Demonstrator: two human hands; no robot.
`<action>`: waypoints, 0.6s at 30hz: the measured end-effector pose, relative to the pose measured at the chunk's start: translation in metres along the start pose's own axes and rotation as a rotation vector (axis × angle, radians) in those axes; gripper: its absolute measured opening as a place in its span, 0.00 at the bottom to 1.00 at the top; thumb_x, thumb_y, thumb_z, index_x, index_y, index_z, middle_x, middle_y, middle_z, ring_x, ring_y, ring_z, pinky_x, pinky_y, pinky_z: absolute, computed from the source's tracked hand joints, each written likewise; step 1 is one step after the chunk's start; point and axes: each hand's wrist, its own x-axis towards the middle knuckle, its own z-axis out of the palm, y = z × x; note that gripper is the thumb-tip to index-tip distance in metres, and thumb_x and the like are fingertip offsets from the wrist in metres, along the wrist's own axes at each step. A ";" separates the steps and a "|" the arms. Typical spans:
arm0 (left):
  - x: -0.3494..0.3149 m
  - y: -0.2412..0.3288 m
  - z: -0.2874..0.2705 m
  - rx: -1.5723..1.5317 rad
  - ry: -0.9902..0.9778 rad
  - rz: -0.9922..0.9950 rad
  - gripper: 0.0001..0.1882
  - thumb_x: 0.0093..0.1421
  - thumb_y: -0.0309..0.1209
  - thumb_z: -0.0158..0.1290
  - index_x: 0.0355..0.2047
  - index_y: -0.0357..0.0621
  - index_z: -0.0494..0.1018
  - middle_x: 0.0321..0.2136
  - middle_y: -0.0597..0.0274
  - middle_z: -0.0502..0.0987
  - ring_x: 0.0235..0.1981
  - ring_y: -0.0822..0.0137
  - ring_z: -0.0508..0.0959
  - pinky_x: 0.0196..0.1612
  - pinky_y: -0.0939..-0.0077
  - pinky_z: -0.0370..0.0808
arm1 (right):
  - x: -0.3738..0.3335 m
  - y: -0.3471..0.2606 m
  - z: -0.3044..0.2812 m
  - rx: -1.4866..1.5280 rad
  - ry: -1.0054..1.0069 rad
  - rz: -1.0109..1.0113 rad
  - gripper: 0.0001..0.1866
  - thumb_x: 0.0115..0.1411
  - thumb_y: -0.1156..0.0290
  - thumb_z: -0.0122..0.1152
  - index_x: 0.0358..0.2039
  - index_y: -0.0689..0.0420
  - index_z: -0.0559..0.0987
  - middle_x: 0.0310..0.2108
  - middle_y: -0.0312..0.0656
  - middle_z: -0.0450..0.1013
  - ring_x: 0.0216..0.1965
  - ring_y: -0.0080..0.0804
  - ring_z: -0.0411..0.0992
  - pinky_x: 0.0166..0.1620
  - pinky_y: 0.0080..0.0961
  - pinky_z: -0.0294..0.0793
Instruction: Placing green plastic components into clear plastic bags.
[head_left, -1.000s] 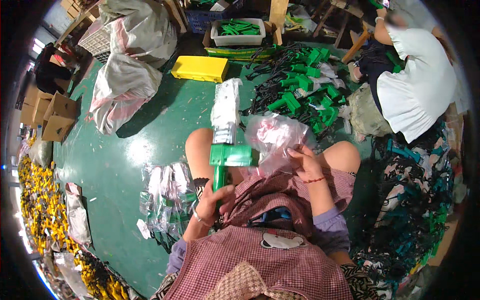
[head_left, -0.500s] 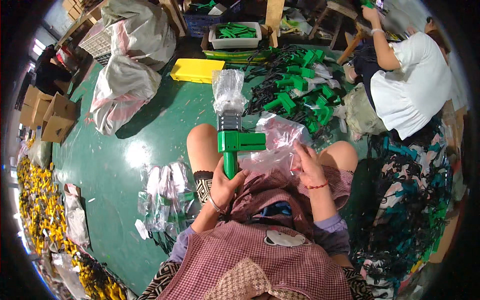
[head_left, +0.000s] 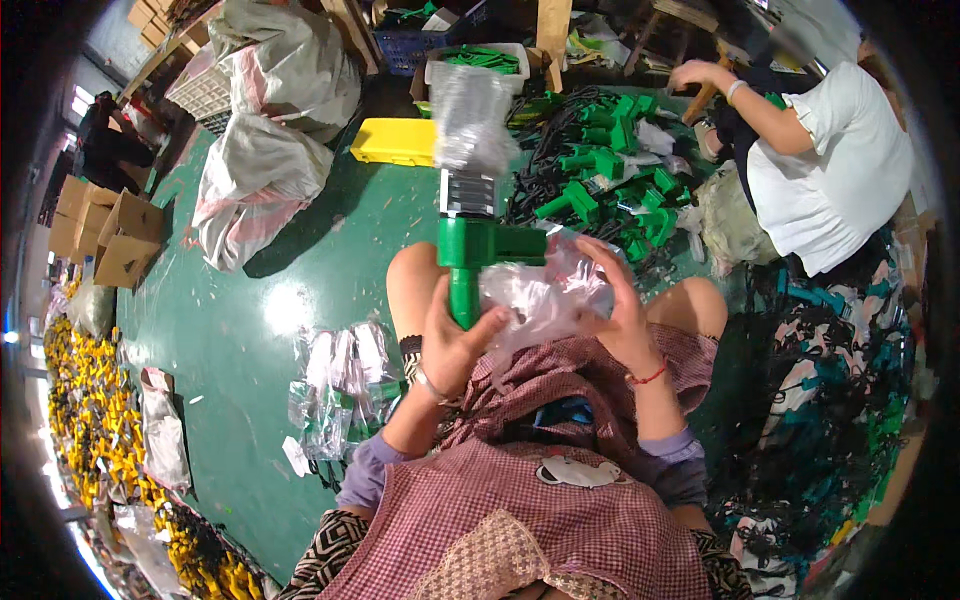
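Green tool [head_left: 464, 245] juts forward from left hand [head_left: 452, 345], handle gripped.

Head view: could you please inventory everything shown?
tool: one, green, centre
wrap: one, clear, tool's end
bag: one, clear, beside tool
case: one, yellow, upper centre
tool pile: one, green, upper centre
packets: several, clear, left
sacks: several, pale, upper left
boxes: several, brown, left
parts: many, yellow-black, far left
heap: one, black-teal, right
coworker: one, white-topped, right
apron: one, reddish, bottom
left hand: one, bare, on tool
right hand: one, bare, at bag

Green floor [head_left: 235, 400] beneath yellow case [head_left: 394, 142], pale sacks [head_left: 258, 180], green tools [head_left: 577, 204]
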 end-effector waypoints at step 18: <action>0.022 0.005 -0.120 -0.098 0.503 0.119 0.16 0.61 0.30 0.57 0.46 0.38 0.67 0.28 0.62 0.74 0.26 0.69 0.77 0.27 0.76 0.75 | -0.056 0.076 0.025 1.094 -0.105 0.845 0.15 0.62 0.67 0.62 0.43 0.65 0.79 0.41 0.42 0.78 0.35 0.28 0.77 0.41 0.27 0.79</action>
